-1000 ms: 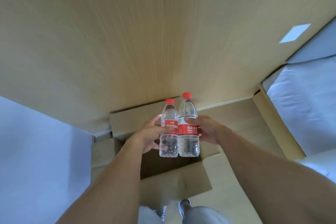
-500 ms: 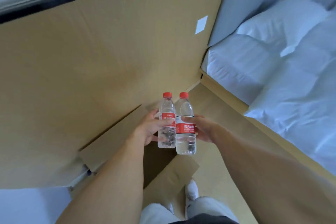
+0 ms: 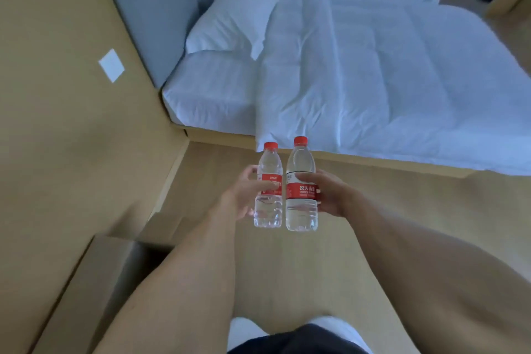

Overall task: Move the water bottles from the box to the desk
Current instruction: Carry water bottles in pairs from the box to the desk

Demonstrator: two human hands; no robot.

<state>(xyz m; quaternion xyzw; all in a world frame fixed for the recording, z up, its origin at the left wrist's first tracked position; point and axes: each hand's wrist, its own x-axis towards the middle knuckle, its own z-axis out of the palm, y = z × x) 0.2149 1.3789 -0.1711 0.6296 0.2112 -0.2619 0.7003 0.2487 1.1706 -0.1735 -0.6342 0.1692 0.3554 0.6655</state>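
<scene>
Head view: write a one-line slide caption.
Left hand and right hand each grip an upright water bottle, smaller and larger, beyond the cardboard box.

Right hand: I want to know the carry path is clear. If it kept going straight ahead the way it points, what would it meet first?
Probably the bed. The right hand, gripping the taller bottle, points across bare floor toward the bed's near edge; depth is hard to judge.
</scene>
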